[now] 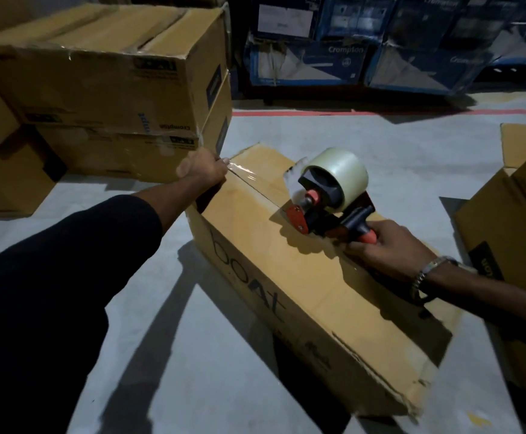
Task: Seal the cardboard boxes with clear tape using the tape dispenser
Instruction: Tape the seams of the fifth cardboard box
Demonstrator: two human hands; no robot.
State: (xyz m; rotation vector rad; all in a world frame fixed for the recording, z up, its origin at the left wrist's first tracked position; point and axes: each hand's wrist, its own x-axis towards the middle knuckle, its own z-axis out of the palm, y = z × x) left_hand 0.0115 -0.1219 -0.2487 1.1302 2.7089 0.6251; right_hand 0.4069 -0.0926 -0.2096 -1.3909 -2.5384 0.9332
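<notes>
Warehouse floor (333,142), grey concrete w/ red line across the far side; blue printed cartons (365,45) stacked at back, brown stacked boxes (105,73) at left, another open box (512,214) at right edge.

Work box (286,270): long cardboard box lying on the floor, centre seam facing up.

L hand (202,170) at the far end of the box, fingers curled over the edge, pinning the tape's start there. Judged reason: anchors the free end so the strip stays taut.

Clear tape (249,180) runs from that edge along the seam to the tape dispenser (327,195), approx mid-box. Near half of the seam not yet covered.

R hand (384,249) clenched round the dispenser handle, roll up, front end down on the box top. Low angle probably presses the tape onto the seam.

Est. progress: first pass about half done.
</notes>
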